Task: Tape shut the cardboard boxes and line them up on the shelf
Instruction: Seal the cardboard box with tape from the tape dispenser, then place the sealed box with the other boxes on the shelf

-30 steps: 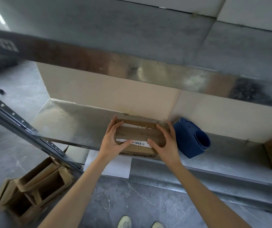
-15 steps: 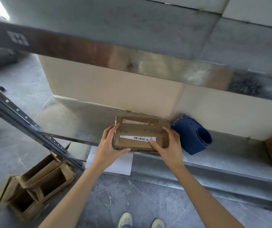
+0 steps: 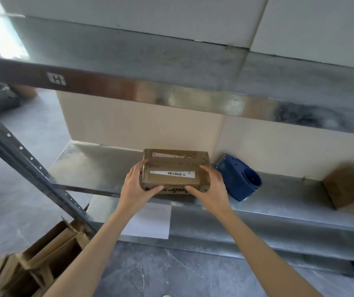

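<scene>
The closed cardboard box (image 3: 175, 171) sits on the metal shelf (image 3: 98, 168) with its near face at the front edge. Its far edge seems close to the back wall, though that gap is hard to judge. The left hand (image 3: 136, 185) grasps its 9 o'clock side and the right hand (image 3: 209, 187) its 3 o'clock side. A blue part (image 3: 239, 179) lies just beside the box at 3 o'clock, and another box (image 3: 352, 185) stands well beyond it. Toward 9 o'clock the shelf surface stretches wide to its side edge.
</scene>
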### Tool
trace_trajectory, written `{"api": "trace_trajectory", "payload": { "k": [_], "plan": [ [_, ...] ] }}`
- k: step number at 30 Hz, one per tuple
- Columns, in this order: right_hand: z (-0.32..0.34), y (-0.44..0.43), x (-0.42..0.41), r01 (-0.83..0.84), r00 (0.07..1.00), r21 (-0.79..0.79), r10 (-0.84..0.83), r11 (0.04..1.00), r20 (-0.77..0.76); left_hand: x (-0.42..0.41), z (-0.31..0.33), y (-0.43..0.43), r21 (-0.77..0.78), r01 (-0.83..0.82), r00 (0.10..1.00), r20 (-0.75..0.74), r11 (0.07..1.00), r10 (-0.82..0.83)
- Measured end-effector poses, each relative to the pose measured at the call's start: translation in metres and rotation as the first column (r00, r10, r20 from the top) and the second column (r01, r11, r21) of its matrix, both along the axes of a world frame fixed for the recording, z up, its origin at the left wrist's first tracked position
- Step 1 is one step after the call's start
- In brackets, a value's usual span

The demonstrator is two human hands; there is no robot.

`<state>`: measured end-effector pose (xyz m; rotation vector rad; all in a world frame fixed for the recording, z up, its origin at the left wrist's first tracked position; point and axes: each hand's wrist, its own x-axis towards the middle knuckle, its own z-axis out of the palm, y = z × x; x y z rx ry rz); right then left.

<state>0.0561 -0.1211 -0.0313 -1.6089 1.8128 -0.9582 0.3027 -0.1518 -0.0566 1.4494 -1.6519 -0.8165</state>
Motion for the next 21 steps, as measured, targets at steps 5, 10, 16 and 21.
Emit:
{"api": "trace_trajectory", "payload": {
  "k": [5, 10, 16, 21],
  "plan": [
    [0.019, 0.002, -0.009, 0.031, 0.999, -0.077, -0.033, 0.997, -0.021, -0.007, 0.028, 0.0, -0.086, 0.017, 1.0, 0.02, 0.996, -0.015],
    [0.039, 0.011, -0.033, 0.095, 0.995, -0.146, -0.091, 0.985, 0.035, -0.027, 0.055, 0.001, -0.142, 0.087, 0.996, 0.015, 0.986, -0.085],
    [0.053, 0.03, -0.08, 0.145, 0.989, -0.221, -0.137, 0.964, 0.053, -0.064, 0.078, 0.006, -0.212, 0.183, 0.981, 0.097, 0.96, -0.165],
    [0.061, 0.047, -0.135, 0.183, 0.982, -0.249, -0.166, 0.951, 0.085, -0.11, 0.092, 0.015, -0.289, 0.229, 0.949, 0.277, 0.93, -0.147]
  ]
}}
